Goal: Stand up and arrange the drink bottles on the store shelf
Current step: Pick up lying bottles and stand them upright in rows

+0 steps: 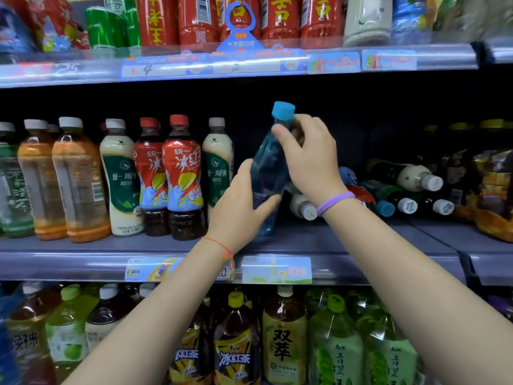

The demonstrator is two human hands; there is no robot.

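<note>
Now the clear blue plastic bottle with a blue cap (268,168) stands tilted on the grey middle shelf (111,245), clamped between both hands: the left hand (238,209) grips its lower body, the right hand (308,159) pinches its neck.

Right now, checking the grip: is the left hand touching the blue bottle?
Touching. The head view shows the left hand wrapped against the blue bottle low on its body.
</note>
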